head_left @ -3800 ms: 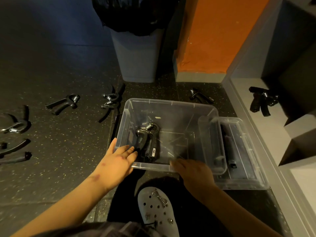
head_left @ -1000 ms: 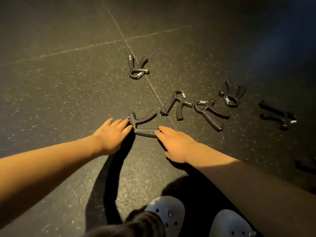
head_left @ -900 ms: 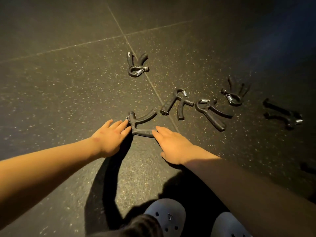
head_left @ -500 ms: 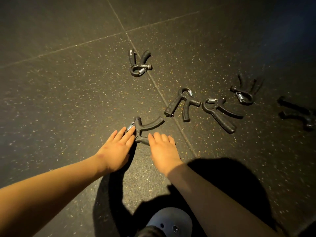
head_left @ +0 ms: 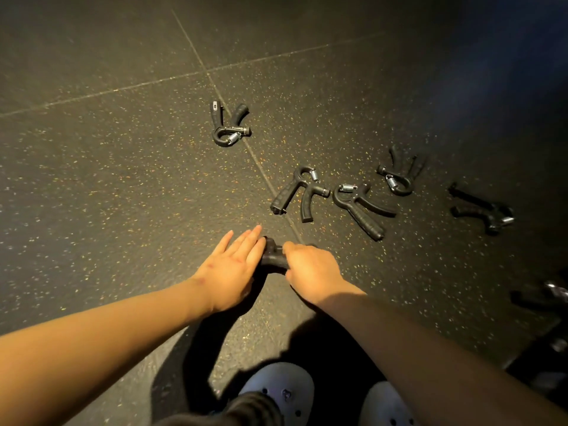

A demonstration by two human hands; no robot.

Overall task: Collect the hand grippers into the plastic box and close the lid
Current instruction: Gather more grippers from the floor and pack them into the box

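A: Where's the nearest hand gripper (head_left: 273,257)?
B: Near, down at the speckled floor (head_left: 123,186). The right hand (head_left: 311,266) curls round its handle; the left hand (head_left: 230,269) touches its left end with straight fingers.
A: Any writing?
B: A pale tag (head_left: 214,105) on the far gripper (head_left: 229,126), too small to read.

- the person is wearing pale clogs (head_left: 278,384) dotted with round holes.
- dark trouser fabric (head_left: 246,408) is covering the knee.
- small marks are showing on the back of the left hand (head_left: 229,272).

Six hand grippers (head_left: 273,257) (head_left: 217,118) (head_left: 289,192) (head_left: 364,218) (head_left: 391,181) (head_left: 488,215), perhaps a blurred seventh at the right edge; a left hand (head_left: 229,272) and a right hand (head_left: 312,269); two shoes (head_left: 276,384) (head_left: 385,404).
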